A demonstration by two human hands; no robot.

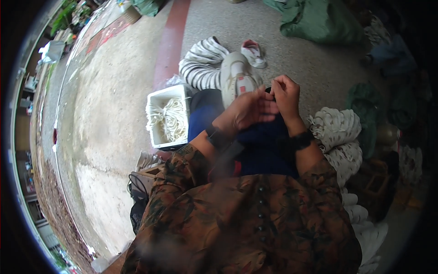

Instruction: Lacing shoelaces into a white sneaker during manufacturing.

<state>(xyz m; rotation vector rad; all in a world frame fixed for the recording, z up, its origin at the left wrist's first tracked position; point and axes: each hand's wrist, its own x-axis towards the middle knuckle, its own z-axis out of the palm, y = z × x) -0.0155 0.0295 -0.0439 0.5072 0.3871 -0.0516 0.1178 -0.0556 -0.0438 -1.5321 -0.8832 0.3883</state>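
Note:
My left hand (252, 108) is held over my lap with its fingers stretched out, slightly blurred. Close beside it, my right hand (287, 95) has its fingers curled in a pinch. Whatever the pinch holds, if anything, is too small to make out. Just beyond the left hand lies a white and beige shoe upper (236, 75) with red patches, its near end partly behind that hand. A curved row of nested white shoe uppers (200, 66) stretches to its left. Another small white upper with a reddish lining (253, 54) sits apart on the ground behind it.
Left of my knees stands a white foam box (154, 137) with a tangle of white shoelaces (172, 119). Laced white uppers (336, 128) are stacked at my right. Green sacks (319, 23) stand at the back right. A wooden box (150, 171) is near my left elbow.

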